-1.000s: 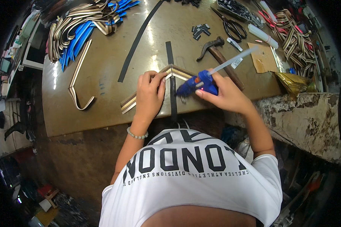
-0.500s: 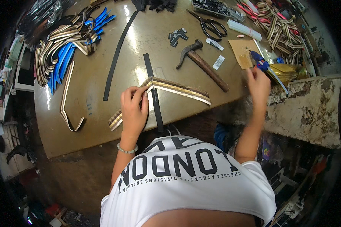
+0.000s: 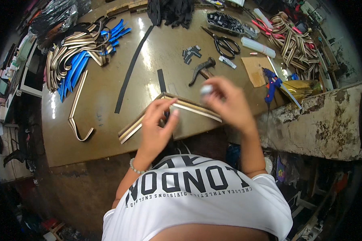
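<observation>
A striped brown, gold and white strap lies bent into a wide V at the table's front. A black strip runs crosswise under its peak, its near part mostly covered by my hand. My left hand rests at the peak, fingers stretched, thumb apart. Over the strap's right arm, my right hand is blurred; a small whitish thing shows at its closed fingertips, too smeared to name. Behind that hand lies a hammer, its handle mostly hidden. The blue glue gun lies at the right edge.
Scissors, small dark pieces and a brown card lie beyond my hands. Blue and striped straps heap at the left, more striped straps at the far right. A long black strip lies left of centre.
My right hand has come from the glue gun leftward to the strap, with a whitish thing at its fingertips. My left hand has shifted right, over the peak. The view has tilted slightly.
</observation>
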### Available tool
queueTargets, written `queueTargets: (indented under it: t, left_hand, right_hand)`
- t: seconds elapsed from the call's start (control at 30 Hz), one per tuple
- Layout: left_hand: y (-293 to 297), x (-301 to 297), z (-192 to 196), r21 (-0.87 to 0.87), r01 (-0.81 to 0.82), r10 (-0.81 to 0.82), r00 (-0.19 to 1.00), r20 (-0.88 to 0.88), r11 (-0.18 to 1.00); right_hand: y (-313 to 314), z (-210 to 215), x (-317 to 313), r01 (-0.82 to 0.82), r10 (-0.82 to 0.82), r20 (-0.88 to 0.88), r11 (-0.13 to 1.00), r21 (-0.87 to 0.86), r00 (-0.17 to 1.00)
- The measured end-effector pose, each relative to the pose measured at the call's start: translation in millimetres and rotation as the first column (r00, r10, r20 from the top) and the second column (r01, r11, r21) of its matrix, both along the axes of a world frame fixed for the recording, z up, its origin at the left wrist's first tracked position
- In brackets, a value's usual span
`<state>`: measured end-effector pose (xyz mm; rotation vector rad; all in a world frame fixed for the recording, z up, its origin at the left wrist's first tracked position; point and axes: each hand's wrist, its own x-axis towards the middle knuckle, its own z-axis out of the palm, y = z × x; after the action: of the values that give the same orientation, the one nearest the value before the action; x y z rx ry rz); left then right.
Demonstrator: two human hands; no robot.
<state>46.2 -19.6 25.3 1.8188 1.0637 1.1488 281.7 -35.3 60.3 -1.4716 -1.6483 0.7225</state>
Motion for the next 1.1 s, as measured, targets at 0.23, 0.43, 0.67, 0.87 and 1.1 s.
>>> queueTargets:
  t: [0.23, 0.43, 0.67, 0.87, 1.1]
  left_hand:
    - [8.4, -4.9, 2.5, -0.451, 0.056, 0.135, 0.915, 0.381, 0.891]
    - [9.6, -21.0, 0.4, -0.4, -0.014, 0.204, 0.876, 0.438, 0.916]
    - [5.9, -32.9, 17.5, 0.104, -0.309, 0.306, 0.951, 0.046, 0.945]
    - [29.3, -78.3, 20.4, -0.343, -0.326, 0.472, 0.661, 0.583, 0.881]
    - [17.4, -112.6, 9.0, -0.456, 0.15, 0.413, 0.251, 0.876, 0.877]
  right_hand:
    - [5.5, -19.6, -67.5, -0.164, 0.144, -0.348, 0.986, -0.028, 0.927]
    - [8.2, -38.7, -95.8, -0.338, -0.098, -0.867, 0.895, -0.291, 0.488]
    - [0.9, -36.9, -80.3, -0.289, 0.229, -0.703, 0.957, 0.035, 0.673]
    - [-31.5, 4.4, -77.4, -0.354, 0.467, -0.874, 0.847, 0.398, 0.135]
    - [-3.8, 12.6, -39.3, 0.164, -0.202, -0.138, 0.955, -0.248, 0.97]
